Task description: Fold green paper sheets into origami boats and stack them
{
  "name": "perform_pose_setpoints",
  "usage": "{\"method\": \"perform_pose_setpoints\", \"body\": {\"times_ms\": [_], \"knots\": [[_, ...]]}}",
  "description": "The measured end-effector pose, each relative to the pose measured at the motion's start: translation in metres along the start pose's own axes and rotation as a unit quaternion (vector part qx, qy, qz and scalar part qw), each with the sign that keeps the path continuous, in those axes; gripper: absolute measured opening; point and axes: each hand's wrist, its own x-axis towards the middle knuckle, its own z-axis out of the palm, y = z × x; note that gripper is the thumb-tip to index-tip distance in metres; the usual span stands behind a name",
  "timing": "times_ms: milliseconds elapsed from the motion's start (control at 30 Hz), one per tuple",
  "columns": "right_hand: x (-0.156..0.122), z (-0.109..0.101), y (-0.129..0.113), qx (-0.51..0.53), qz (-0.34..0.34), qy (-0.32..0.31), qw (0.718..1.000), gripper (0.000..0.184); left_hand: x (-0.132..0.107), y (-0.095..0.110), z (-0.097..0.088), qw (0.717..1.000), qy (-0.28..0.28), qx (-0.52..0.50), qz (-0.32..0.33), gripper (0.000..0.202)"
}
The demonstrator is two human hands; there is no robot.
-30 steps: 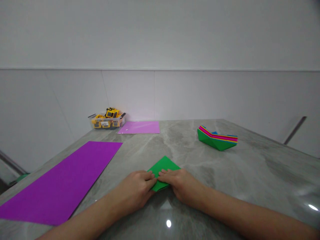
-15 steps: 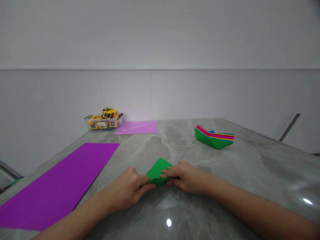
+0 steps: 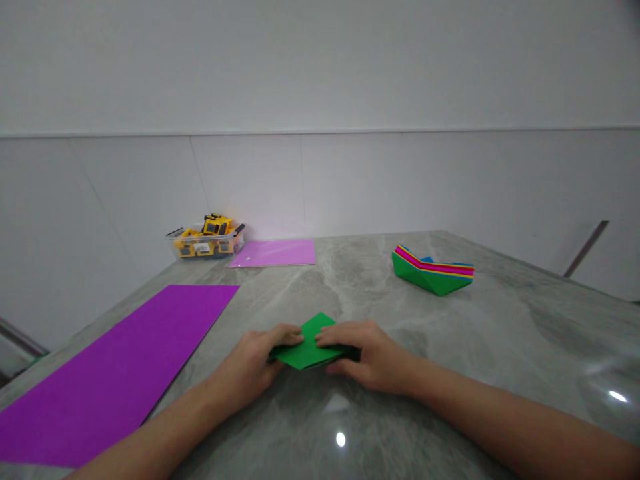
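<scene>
A folded green paper lies near the front middle of the grey marble table, slightly lifted. My left hand grips its left edge, fingers on top and thumb beneath. My right hand grips its right edge the same way. Both hands' fingertips nearly meet over the middle of the paper.
A large purple sheet lies at the left. A smaller pink sheet lies at the back by a clear box of yellow toy vehicles. A stack of coloured paper boats sits at the right back. White tiled wall behind.
The green paper was pressed flat under both hands, then pinched and raised; its near side now sits broader and lifted between the hands, which have spread slightly apart.
</scene>
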Motion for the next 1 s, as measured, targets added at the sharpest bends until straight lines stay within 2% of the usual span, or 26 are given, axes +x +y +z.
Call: {"method": "perform_pose_setpoints", "body": {"times_ms": [67,167,233,333,400,500,600,767,867,1000], "knots": [[-0.002,0.001,0.001,-0.028,-0.049,0.019,0.998,0.033,0.0,0.001,0.0,0.999,0.027,0.006,0.031,0.039],[-0.003,0.004,0.006,-0.022,-0.066,0.053,0.996,0.029,-0.002,0.003,0.001,0.996,0.034,0.027,0.084,0.036],[-0.003,0.006,0.009,0.003,-0.047,0.029,0.998,0.026,-0.002,0.006,0.002,0.993,0.013,0.049,0.111,0.037],[-0.004,0.011,0.01,0.008,-0.019,-0.02,1.0,0.028,-0.001,0.012,0.003,0.986,-0.055,0.096,0.126,0.038],[-0.005,0.013,0.007,-0.02,-0.031,-0.021,0.999,0.034,0.001,0.019,0.004,0.981,-0.081,0.128,0.119,0.04],[-0.007,0.017,-0.002,-0.101,-0.06,-0.002,0.993,0.038,0.002,0.029,0.008,0.977,-0.056,0.173,0.111,0.034],[-0.007,0.02,-0.012,-0.165,-0.055,-0.002,0.985,0.037,0.002,0.033,0.014,0.973,-0.027,0.196,0.117,0.021],[-0.005,0.023,-0.013,-0.124,-0.062,0.0,0.99,0.034,0.001,0.032,0.018,0.972,-0.024,0.2,0.124,0.022],[0.001,0.02,-0.01,-0.096,-0.032,-0.018,0.995,0.028,0.006,0.034,0.013,0.984,-0.051,0.145,0.092,0.023],[0.011,0.014,-0.012,-0.093,0.05,-0.079,0.991,0.013,0.015,0.034,-0.004,0.99,-0.117,0.066,0.038,0.015]]}}
